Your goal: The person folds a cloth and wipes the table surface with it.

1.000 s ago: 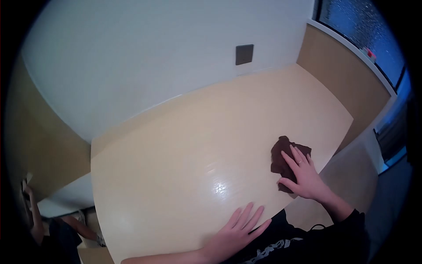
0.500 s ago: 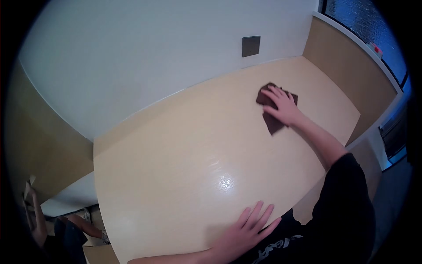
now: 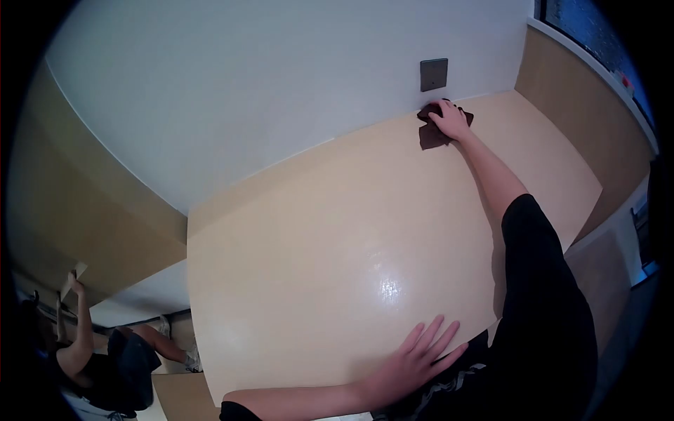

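Observation:
A dark brown cloth [image 3: 434, 135] lies bunched against the back edge of the pale wooden table [image 3: 316, 238]. My right hand [image 3: 451, 121] is on top of it, fingers curled over the folds, with the arm stretched out far. Part of the cloth spreads out to the left of the fingers. My left hand [image 3: 414, 361] rests flat near the table's front edge, fingers spread, holding nothing. Between the two hands a bright light reflection shows on the tabletop.
A white wall with a dark square plate [image 3: 434, 74] rises behind the table. Wooden panels [image 3: 586, 105] stand at right and left, a window at upper right. At lower left another person [image 3: 105, 358] sits, holding a thin flat item [image 3: 72, 281].
My right hand has pushed the cloth away from me, up to the wall. My left hand stays flat on the table. The view has shifted a little left.

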